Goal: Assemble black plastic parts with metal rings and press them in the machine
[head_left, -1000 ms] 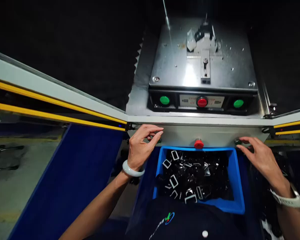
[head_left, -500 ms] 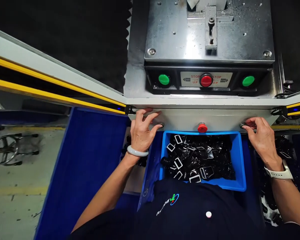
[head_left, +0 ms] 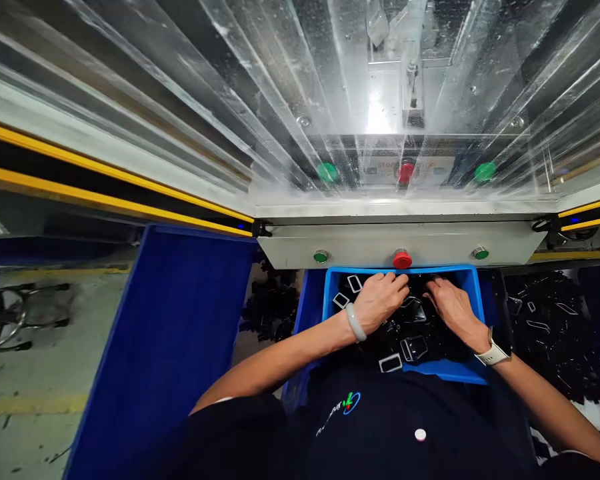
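Observation:
My left hand (head_left: 381,300), with a pale bangle at its wrist, is over the blue bin (head_left: 481,333). Its fingers are curled down and pressed together, and whatever lies under them is hidden. My right hand (head_left: 453,308), wearing a light-banded watch, reaches into the same bin from the right. Its thumb and fingertips come together among the dark parts, where I cannot make out what they hold. Small black parts fill the bin, among them several rectangular frames with bright edges, such as a frame (head_left: 391,363) near my body.
Behind the bin runs a pale panel with two green buttons (head_left: 321,256) and a red stop button (head_left: 402,259). A streaked clear guard (head_left: 280,80) covers the metal press bed. Yellow-striped bars (head_left: 130,193) flank the opening. More black parts (head_left: 550,327) lie at right.
Both hands have left the two panel buttons and moved inward and down into the blue bin. The clear guard now covers the press bed, which was uncovered before.

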### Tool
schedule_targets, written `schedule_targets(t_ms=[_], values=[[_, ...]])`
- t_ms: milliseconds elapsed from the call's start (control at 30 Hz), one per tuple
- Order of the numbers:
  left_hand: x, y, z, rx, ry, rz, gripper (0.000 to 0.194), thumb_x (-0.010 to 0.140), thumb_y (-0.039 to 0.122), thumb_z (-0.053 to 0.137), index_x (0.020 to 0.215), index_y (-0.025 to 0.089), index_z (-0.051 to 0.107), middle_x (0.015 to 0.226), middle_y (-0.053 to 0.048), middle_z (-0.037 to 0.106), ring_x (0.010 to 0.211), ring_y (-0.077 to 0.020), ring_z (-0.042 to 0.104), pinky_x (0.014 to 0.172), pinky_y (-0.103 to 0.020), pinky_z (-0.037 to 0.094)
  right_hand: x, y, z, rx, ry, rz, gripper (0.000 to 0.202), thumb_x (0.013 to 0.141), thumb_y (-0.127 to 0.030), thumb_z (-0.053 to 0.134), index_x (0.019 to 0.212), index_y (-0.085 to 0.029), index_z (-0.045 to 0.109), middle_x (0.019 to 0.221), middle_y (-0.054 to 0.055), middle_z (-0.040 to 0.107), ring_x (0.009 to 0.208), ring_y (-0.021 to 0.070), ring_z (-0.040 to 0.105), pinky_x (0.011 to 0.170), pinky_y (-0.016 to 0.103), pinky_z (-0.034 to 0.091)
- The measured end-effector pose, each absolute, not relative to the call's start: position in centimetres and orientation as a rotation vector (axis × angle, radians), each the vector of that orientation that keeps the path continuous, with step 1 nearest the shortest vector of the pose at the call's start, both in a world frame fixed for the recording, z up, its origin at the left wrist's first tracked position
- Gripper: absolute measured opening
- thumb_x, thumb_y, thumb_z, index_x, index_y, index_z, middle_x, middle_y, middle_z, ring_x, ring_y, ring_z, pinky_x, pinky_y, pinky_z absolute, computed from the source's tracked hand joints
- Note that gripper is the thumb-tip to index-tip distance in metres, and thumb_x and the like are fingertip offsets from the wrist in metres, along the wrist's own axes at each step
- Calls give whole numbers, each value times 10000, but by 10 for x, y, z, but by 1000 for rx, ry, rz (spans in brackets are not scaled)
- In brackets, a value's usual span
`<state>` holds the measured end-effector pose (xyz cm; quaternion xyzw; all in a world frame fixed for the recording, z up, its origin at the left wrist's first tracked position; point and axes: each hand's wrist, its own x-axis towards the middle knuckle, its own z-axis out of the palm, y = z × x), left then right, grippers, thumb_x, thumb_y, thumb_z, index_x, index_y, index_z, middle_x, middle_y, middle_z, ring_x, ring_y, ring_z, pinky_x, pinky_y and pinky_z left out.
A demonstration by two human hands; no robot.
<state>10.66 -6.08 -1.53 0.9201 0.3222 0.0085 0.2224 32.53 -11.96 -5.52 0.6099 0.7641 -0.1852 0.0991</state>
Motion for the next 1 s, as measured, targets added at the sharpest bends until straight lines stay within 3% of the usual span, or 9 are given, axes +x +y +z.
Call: schedule_targets(t_ms=[100,200,333,433,600,700,800,867,1000], values=[[83,-62,-4,2090,990,488,135,1027,194,601,1033,165,732,1054,-94,688,904,-183,644,751,-291,505,331,-123,-56,1804,2265,-572,180,1071,-238,507,1115,-189,675,1097,93,700,971,218,656,727,305,449],[66,-61,5,1632,1018,702,119,997,260,658,974,171,734,1084,-101,699,889,-171,653,711,-270,507,331,-127,-59,1811,2278,-575,173,1065,-220,507,1086,-193,677,1109,96,691,967,215,647,730,300,442],[61,-64,4,1358,1090,777,207,987,361,674,967,163,732,1148,-134,737,1058,-233,684,876,-337,529,329,-127,-63,1855,2280,-539,202,1058,-193,481,1048,-182,682,1060,111,687,956,231,645,729,313,442],[63,-69,-1,1260,1162,795,235,982,400,668,1011,169,695,1112,-113,740,1046,-222,682,941,-348,518,333,-126,-59,1884,2283,-519,200,1051,-189,487,1050,-184,687,1060,119,689,975,236,657,729,313,457],[67,-73,-4,1317,1272,827,252,997,443,619,987,191,624,937,-37,612,822,-157,588,752,-278,502,344,-123,-32,2057,2315,-802,164,1053,-317,568,1096,-223,695,1053,51,737,871,190,720,695,299,524],[70,-72,2,1360,1306,787,299,1041,489,543,1021,198,612,981,-44,564,845,-163,556,743,-282,498,340,-121,-2,2261,2469,-1035,162,1040,-351,605,1050,-242,725,1039,34,761,899,191,746,778,323,596],[76,-72,11,1351,1297,697,427,1101,553,368,1069,212,622,1066,-68,582,945,-192,566,785,-306,515,323,-120,30,2320,2800,-994,175,1042,-239,591,1142,-263,734,1110,46,763,1017,186,749,903,343,625],[81,-73,18,1319,1277,659,500,1112,584,273,1090,222,618,1108,-74,591,983,-202,572,801,-321,530,307,-117,44,2227,3036,-878,300,1030,-122,563,1238,-279,712,1166,50,753,1074,170,737,937,336,627],[92,-75,26,1257,1222,640,504,1112,598,236,1106,230,581,1122,-76,601,1009,-203,577,843,-334,545,282,-108,50,1882,3395,-545,414,983,-26,581,1339,-218,672,1176,96,757,1105,202,717,932,365,635]])
